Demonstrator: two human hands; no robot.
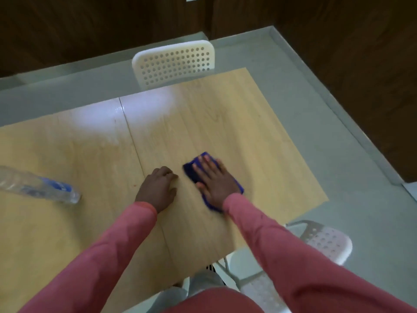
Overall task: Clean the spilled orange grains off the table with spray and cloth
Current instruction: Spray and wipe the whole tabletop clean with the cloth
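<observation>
Worktop (90, 222): pale wood-grain, two panels with a seam running front to back; a wet sheen toward the far side.

Blue cloth (191, 169): lies on the right panel near the seam, pinned flat under the right hand (216, 179), whose fingers are spread straight on top of it. Its edges look blurred.

Left hand (158, 188): rests beside the seam with fingers curled under, holding nothing, just left of the cloth.

Spray bottle (38, 185): clear with a blue label, standing on the left panel, well apart from both hands.

Orange grains: no heap visible; only a faint reddish speck or two near the left hand, too small to be sure of.

Chairs: one white perforated chair (173, 63) at the far edge, another (325, 240) at the near right corner.

Risks, as I judge them:
- A wipe toward the near right edge would push grains onto the floor.
- Grains may lodge in the seam.
- A flat palm may smear rather than gather.
- A wide leftward sweep of the arm could knock the bottle over.
</observation>
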